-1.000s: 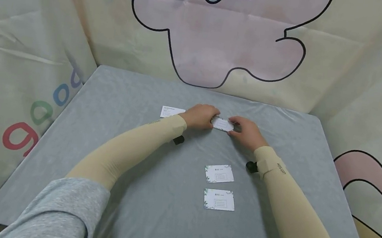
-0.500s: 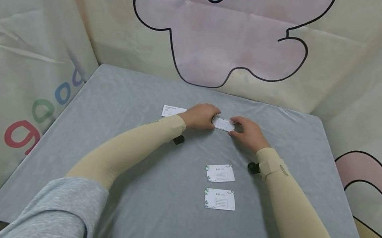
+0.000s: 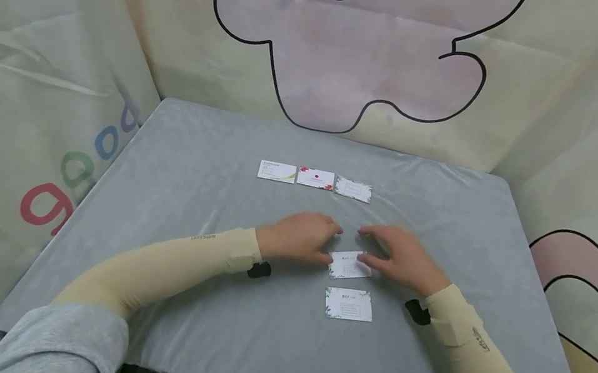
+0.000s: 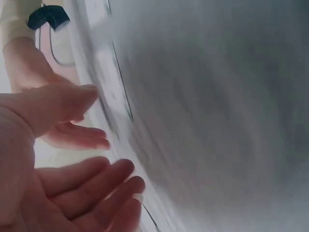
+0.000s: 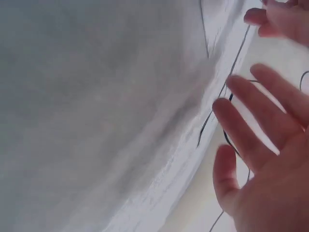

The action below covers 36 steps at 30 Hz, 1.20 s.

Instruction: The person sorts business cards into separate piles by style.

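Observation:
My left hand (image 3: 300,237) and my right hand (image 3: 403,257) are on either side of a white business card (image 3: 346,266) with green leaf corners, near the middle of the table. Fingers are parted from thumbs on both hands, and nothing is held. The right thumb overlaps the card's right edge in the head view; the left thumb is right at its left edge. Just nearer to me lies a second leaf-cornered card (image 3: 349,304). In the left wrist view the left fingers (image 4: 96,188) are loosely bent; the right fingers (image 5: 246,125) spread apart in the right wrist view.
Farther back, three cards form a row: one with a yellow-green curve (image 3: 277,171), one with red corners (image 3: 316,178), and a slightly tilted leaf-cornered one (image 3: 353,189). A grey cloth covers the table (image 3: 188,336). Printed fabric walls (image 3: 171,37) enclose its back and sides.
Both hands have let go of the leaf-cornered card at the right end of the back row. They have come toward me to the nearer cards, uncovering the red-cornered card.

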Motion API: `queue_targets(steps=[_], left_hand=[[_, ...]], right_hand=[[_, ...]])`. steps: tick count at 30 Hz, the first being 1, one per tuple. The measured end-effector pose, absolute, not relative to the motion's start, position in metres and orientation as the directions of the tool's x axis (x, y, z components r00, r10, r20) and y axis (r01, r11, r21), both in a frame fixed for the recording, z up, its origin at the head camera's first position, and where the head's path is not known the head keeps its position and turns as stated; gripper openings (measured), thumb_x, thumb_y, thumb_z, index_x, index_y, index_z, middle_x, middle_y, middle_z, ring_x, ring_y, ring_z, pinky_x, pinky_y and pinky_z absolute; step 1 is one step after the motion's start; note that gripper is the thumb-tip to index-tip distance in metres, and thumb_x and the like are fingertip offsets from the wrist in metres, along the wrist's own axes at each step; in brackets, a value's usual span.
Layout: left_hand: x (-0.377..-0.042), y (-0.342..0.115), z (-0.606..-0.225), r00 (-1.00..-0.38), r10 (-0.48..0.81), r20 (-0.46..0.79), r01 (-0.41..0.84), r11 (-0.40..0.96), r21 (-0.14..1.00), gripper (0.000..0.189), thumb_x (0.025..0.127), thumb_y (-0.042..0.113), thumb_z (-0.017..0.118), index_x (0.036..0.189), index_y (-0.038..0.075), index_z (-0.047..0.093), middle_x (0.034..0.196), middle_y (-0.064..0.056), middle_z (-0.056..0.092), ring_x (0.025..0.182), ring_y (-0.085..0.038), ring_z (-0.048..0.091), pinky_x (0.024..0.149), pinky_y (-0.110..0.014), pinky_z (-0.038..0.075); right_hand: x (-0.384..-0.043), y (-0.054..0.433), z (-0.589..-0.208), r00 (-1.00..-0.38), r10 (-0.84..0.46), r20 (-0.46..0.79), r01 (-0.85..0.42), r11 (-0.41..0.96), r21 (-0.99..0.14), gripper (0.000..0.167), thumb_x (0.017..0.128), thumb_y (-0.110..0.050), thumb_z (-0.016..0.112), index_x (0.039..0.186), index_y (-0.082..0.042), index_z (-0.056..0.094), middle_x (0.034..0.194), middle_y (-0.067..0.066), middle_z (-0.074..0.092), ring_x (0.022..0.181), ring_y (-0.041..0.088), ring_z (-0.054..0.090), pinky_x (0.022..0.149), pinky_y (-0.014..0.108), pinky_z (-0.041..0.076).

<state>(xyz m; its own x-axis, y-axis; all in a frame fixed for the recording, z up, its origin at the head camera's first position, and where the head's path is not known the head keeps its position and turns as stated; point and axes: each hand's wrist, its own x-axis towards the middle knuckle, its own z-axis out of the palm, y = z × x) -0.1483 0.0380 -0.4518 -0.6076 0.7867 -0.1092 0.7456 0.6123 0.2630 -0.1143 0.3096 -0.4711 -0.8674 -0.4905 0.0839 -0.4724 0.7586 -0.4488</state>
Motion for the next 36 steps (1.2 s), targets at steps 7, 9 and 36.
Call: queue_targets(steps=[7,9,36], left_hand=[[-0.122,0.045,-0.452,-0.620,0.780,-0.088,0.747,0.621,0.238,0.054,0.092,0.044,0.084,0.129,0.008,0.070,0.106,0.001,0.071,0.093,-0.014,0.063,0.085,-0.030,0.056],[-0.119,0.048,-0.456,-0.627,0.774,-0.086,0.749,0.629,0.208,0.052,0.091,0.045,0.084,0.125,0.009,0.071,0.107,0.001,0.072,0.093,-0.013,0.064,0.084,-0.030,0.057],[-0.112,0.046,-0.459,-0.614,0.789,-0.013,0.767,0.600,0.225,0.025,0.095,0.029,0.082,0.112,0.012,0.075,0.094,0.003,0.072,0.080,-0.010,0.060,0.070,-0.028,0.053]], right_hand=[[-0.088,0.306,-0.468,-0.840,-0.542,0.031,-0.503,0.755,-0.420,0.058,0.087,-0.030,0.092,0.139,-0.016,0.071,0.134,0.000,0.075,0.128,0.026,0.066,0.110,0.058,0.045],[-0.086,0.305,-0.472,-0.848,-0.529,0.027,-0.488,0.761,-0.426,0.057,0.087,-0.026,0.091,0.139,-0.017,0.071,0.134,-0.001,0.074,0.129,0.026,0.065,0.109,0.059,0.043],[-0.080,0.305,-0.477,-0.857,-0.511,0.068,-0.484,0.752,-0.447,0.054,0.089,-0.021,0.090,0.138,-0.014,0.071,0.136,0.002,0.073,0.132,0.029,0.064,0.109,0.063,0.045]])
